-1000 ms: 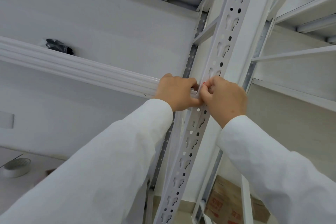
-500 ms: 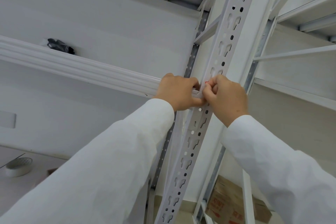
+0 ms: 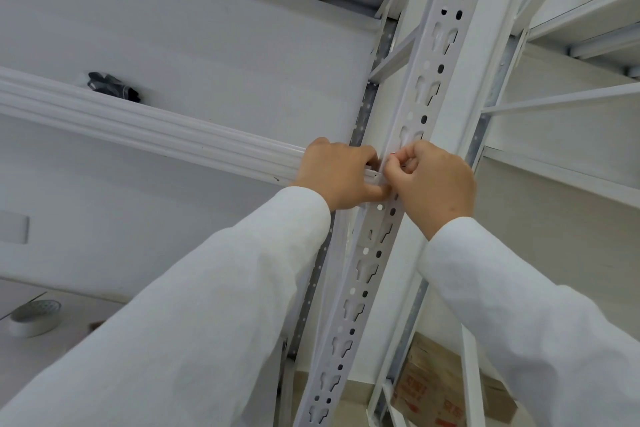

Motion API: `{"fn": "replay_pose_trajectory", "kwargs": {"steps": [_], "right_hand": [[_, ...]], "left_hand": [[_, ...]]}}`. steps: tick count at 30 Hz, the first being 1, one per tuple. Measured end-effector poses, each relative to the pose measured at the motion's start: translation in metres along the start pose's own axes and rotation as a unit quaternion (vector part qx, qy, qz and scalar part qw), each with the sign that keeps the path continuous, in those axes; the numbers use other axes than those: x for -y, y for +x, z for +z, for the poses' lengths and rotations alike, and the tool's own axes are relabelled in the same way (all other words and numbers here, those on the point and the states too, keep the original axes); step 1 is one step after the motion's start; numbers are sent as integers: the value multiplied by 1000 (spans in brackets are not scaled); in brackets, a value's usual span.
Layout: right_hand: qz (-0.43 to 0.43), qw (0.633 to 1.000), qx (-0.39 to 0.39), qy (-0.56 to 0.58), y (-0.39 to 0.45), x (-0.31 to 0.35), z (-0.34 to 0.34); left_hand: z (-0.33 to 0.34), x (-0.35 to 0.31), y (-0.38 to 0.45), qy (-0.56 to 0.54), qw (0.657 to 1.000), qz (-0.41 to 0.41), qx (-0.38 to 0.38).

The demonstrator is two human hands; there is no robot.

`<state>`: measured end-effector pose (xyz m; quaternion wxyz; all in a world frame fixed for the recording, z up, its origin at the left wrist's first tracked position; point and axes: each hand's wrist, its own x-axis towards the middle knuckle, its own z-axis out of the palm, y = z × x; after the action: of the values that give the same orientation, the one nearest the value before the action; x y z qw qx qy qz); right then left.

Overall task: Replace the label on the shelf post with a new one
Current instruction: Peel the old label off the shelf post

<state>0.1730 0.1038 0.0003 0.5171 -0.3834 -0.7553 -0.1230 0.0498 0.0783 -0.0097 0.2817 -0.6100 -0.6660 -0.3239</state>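
Both my hands meet on the white slotted shelf post (image 3: 420,107): right hand (image 3: 433,184) pinching a red-edged label (image 3: 393,154) against it, left hand (image 3: 341,177) curled around the post's edge beside it. Thin, limp, sticky paper, I judge; best peeled from one corner.

label (image 3: 393,154) mostly hidden behind right hand (image 3: 433,184), only red sliver shows; cardboard box (image 3: 436,388) print blurred, cut off at bottom edge

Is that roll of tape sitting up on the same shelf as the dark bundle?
No, the roll of tape lies on a lower surface at bottom left, while the dark bundle sits higher, behind the shelf beam.
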Motion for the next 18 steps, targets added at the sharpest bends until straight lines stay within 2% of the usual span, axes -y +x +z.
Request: {"fn": "replay_pose_trajectory", "kwargs": {"steps": [18], "right_hand": [[46, 985, -29, 164, -11, -10, 17]], "left_hand": [[-1, 0, 0, 5, 1000, 7, 6]]}}
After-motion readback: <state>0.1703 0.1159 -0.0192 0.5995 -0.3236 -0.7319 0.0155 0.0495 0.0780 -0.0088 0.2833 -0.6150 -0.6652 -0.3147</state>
